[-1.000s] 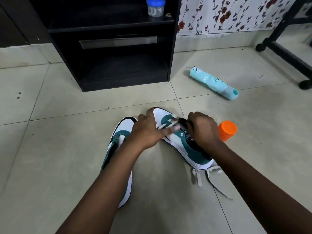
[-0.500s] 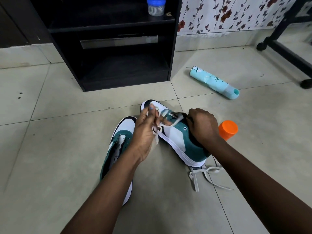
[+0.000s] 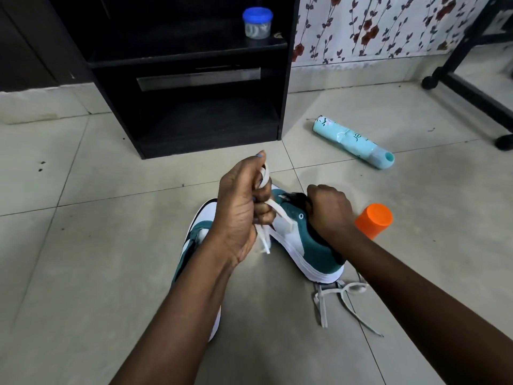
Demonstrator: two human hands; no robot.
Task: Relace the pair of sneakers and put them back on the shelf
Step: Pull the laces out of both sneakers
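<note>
While my left hand (image 3: pixel 238 209) pinches lace (image 3: pixel 273 215) pulled up taut, right hand (image 3: pixel 329 209) grips collar of sneaker (image 3: pixel 311 245) tilted on floor (image 3: pixel 83 245). Second sneaker (image 3: pixel 198 237) lies just beside, under my left forearm. Risks: pull too hard, lace slips out of eyelet; loose lace (image 3: pixel 338 298) behind heel snags; shelf (image 3: pixel 194 54) yet unreached.

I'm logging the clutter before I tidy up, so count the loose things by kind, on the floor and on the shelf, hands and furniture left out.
Sneakers: 2, one held, one lying beside it
Laces: 2, one in the left hand, one loose on the floor
Light blue bottle: 1
Orange cap: 1
Blue-lidded jar: 1
Total: 7
</note>
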